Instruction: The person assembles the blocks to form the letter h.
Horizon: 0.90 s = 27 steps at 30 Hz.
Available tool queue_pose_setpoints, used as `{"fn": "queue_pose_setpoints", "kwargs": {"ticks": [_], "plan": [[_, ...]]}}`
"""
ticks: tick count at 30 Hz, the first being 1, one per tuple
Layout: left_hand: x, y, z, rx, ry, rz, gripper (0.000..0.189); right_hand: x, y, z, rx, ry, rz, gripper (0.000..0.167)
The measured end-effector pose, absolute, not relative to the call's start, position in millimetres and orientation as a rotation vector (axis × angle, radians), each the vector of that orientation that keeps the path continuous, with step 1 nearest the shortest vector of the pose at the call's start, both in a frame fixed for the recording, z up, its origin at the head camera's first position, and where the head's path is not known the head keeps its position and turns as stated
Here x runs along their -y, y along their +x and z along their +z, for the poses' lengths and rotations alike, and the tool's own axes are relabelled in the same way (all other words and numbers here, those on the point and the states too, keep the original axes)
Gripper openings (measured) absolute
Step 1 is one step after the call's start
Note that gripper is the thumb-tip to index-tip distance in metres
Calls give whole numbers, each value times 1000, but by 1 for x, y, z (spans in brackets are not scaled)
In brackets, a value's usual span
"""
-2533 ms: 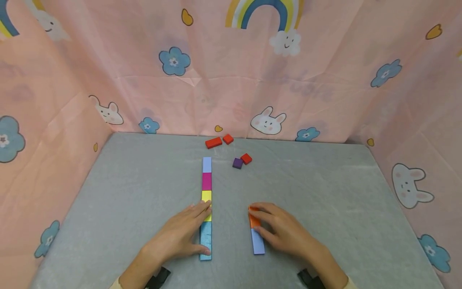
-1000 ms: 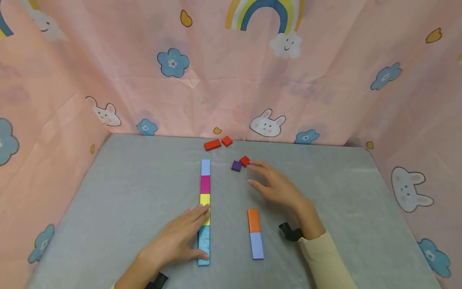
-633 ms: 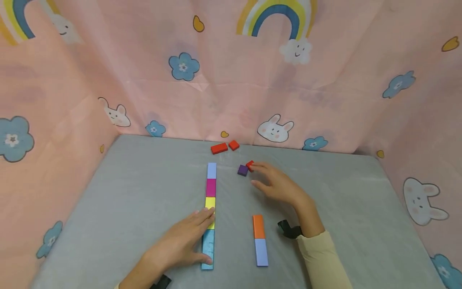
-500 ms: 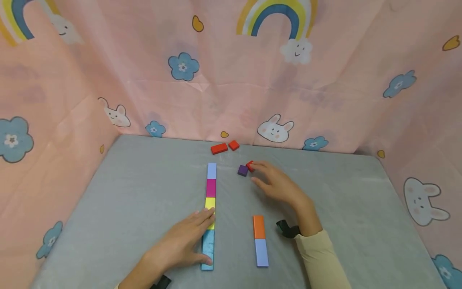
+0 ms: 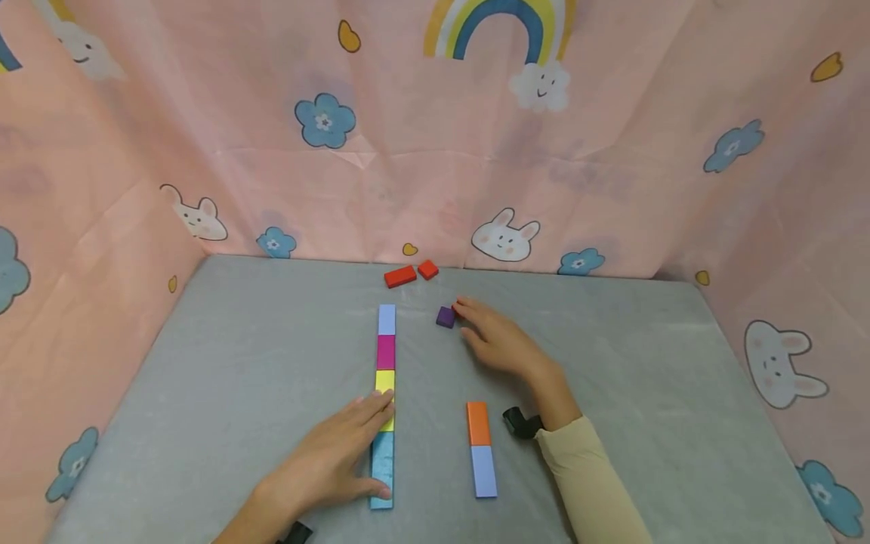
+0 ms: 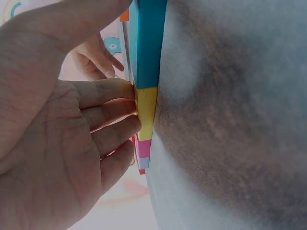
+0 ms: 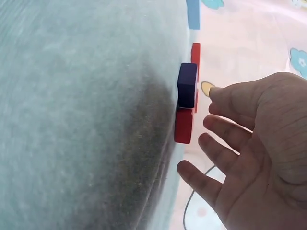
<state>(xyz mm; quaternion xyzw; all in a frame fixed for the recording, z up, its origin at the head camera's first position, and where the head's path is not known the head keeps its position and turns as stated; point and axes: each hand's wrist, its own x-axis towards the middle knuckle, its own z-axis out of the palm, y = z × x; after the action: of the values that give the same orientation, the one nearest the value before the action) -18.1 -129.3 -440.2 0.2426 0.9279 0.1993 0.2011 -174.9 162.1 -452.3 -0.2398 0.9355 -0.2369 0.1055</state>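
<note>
A straight row runs away from me: teal block (image 5: 382,468), yellow block (image 5: 385,379), magenta block (image 5: 386,352) and a periwinkle block (image 5: 387,319). My left hand (image 5: 329,457) lies along its left side, fingertips on the yellow part and thumb at the teal block. In the left wrist view its fingers (image 6: 112,112) touch the row, nearly straight. Farther off, my right hand (image 5: 503,340) is spread over a small red block (image 7: 183,127) beside a purple cube (image 5: 445,317). The right wrist view shows a gap between its fingers and the blocks.
An orange block (image 5: 478,423) and another periwinkle block (image 5: 484,471) lie end to end right of the row. Near the back edge are a long red block (image 5: 400,276) and a short red block (image 5: 428,270). A pink printed curtain (image 5: 414,181) encloses the grey table (image 5: 646,378).
My right hand has left the orange block and moved away from me to the small red block, lately shifting left so it mostly covers that block. The left hand has stayed on the row.
</note>
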Motion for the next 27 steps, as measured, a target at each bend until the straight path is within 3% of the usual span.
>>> {"fn": "queue_pose_setpoints", "kwargs": {"ticks": [16,27], "plan": [[130,-18,-438,-2604,712,570,111,-161,-178,-460,-2798,-696,-644,51],[131,-17,-438,-2618,732,583,111,-168,-176,-456,-2917,-705,-600,35]]}}
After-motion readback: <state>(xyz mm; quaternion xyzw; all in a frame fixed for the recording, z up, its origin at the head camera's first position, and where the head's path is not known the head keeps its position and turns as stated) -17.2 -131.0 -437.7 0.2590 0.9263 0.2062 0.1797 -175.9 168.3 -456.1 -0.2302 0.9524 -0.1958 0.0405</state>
